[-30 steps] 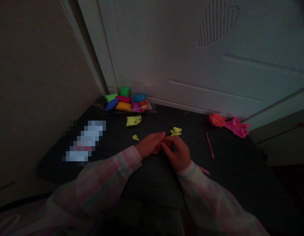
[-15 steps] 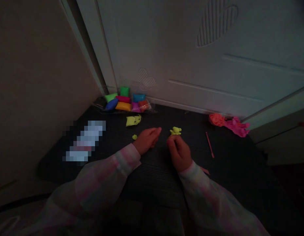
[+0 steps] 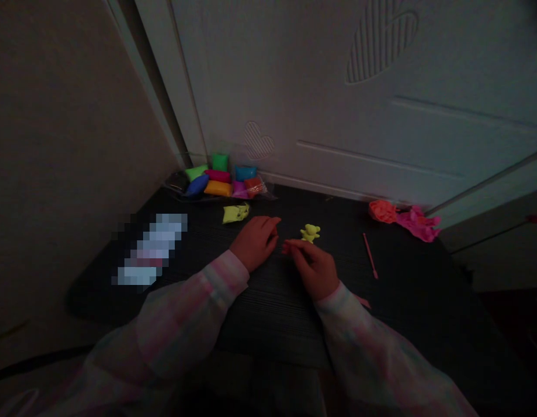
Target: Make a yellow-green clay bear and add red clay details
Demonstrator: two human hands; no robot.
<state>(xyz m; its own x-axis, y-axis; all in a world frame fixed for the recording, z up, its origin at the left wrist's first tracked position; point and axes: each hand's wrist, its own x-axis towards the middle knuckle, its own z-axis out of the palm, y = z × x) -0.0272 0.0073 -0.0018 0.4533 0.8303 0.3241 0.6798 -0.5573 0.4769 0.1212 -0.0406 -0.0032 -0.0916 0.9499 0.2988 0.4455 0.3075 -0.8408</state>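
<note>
One bare left hand (image 3: 255,240) and one right hand (image 3: 317,270) were held near a yellow clay bear (image 3: 311,232); whether fingers were closed couldn't be told.

1. My left grip (image 3: 254,243) shows its back; the palm is hidden, so I can't tell what it may hold.
2. At my right grip (image 3: 315,269), the fingertips are too dark and small to show whether anything is pinched there.
3. Just beyond it, the yellow figure (image 3: 310,231) is too small for fine detail.
4. Right of my right wrist, a pink strip (image 3: 363,302) runs partly out of sight behind my right sleeve (image 3: 368,341).
5. Left of my left grip, something pale (image 3: 152,246) is blurred into blocks.
6. Both sleeves are cut off by the bottom edge.
</note>
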